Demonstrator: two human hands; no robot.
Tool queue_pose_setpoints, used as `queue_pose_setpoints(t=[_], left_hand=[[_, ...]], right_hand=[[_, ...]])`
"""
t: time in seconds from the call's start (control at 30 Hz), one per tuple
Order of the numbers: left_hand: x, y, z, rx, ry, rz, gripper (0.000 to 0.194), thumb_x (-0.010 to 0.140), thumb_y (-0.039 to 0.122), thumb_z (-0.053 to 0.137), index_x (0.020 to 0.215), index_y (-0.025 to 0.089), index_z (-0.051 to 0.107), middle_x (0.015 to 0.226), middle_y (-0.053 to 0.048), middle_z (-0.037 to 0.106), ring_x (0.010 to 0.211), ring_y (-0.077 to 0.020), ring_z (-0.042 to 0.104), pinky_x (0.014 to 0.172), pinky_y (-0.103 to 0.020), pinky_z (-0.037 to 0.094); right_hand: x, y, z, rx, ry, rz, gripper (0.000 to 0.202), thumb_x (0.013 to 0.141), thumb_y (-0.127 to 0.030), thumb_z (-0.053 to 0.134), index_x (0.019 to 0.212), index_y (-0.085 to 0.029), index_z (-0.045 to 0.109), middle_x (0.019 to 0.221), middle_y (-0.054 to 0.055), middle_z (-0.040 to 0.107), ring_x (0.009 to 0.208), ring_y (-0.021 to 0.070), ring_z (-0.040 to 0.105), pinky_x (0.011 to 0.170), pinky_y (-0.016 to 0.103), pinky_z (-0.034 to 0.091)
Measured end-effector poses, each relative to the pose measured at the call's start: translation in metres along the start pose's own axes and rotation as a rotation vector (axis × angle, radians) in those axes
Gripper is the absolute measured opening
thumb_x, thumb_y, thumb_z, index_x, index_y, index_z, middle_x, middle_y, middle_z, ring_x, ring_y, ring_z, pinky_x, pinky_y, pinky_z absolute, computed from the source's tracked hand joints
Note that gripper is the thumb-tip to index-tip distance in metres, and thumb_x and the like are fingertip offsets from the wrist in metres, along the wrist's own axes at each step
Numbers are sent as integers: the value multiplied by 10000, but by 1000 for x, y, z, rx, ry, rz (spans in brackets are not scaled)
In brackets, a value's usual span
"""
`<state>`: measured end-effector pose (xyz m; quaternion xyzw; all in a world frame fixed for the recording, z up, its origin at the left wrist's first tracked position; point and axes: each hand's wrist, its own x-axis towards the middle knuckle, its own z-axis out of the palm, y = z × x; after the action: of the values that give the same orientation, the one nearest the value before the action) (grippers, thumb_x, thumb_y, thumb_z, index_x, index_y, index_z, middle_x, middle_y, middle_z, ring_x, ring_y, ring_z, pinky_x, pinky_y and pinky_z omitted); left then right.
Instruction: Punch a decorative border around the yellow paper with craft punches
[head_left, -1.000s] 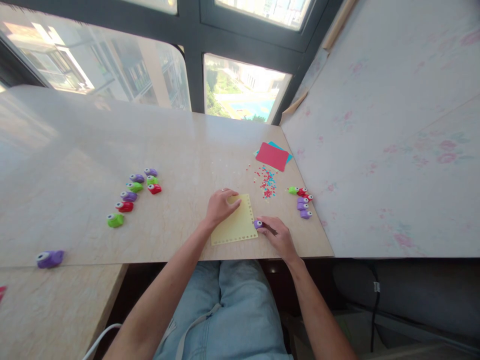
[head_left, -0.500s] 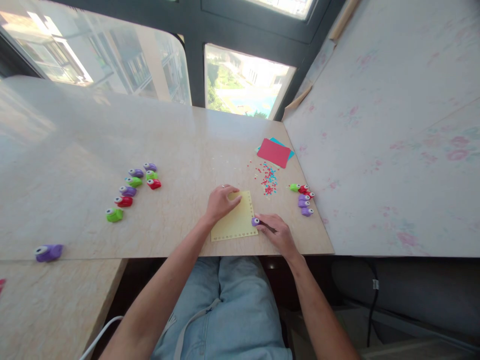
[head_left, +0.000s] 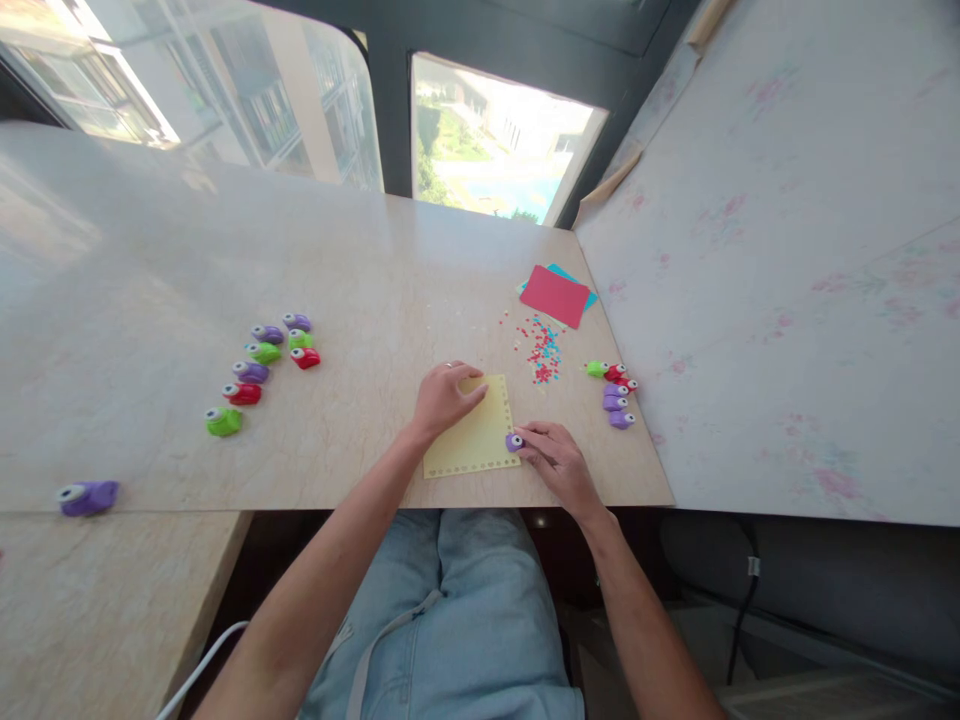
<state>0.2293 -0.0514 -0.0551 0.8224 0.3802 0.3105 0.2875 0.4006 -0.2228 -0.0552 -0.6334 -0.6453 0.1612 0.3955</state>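
Note:
A yellow sheet of paper [head_left: 469, 440] lies near the front edge of the table, with small holes punched along its bottom and right edges. My left hand [head_left: 448, 400] rests on its upper left part, thumb apart from the fingers, pressing the sheet down. At the right edge of the sheet sits a small purple craft punch [head_left: 514, 442] with a white round top. My right hand [head_left: 559, 465] grips this punch between thumb and fingers; part of it is hidden by them.
Red and blue paper bits [head_left: 544, 352] lie scattered beyond the sheet, below a stack of coloured cards [head_left: 555, 296]. Several punches [head_left: 616, 400] stand at the right, more [head_left: 251, 372] at the left. One purple punch [head_left: 88, 497] sits far left. A wall [head_left: 795, 300] borders the right side.
The view has shifted slightly. The punch in my right hand sits a bit higher along the right edge of the paper, and its top has turned a little. My left hand stays on the sheet.

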Motion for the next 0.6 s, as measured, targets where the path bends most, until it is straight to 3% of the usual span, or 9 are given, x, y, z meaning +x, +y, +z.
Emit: queue_pose_setpoints(t=[0.13,0.6], left_hand=[[0,0,0,-11,9,0,104,800,253,677,884,204,713,927,-56,733,866,-207,661,819,-348,499],[1,1,-1,-40,11,-4,96,804,246,667,873,197,712,915,-58,731,864,-201,657,810,-339,496]], right_hand=[[0,-2,1,-18,4,11,251,908,-318,614,1138,-292,710,1018,66,673,981,216,611,888,396,508],[-5,-6,-2,-32,-14,60,273,909,-324,616,1169,-295,694,1061,68,688,1000,225,619,897,408,513]])
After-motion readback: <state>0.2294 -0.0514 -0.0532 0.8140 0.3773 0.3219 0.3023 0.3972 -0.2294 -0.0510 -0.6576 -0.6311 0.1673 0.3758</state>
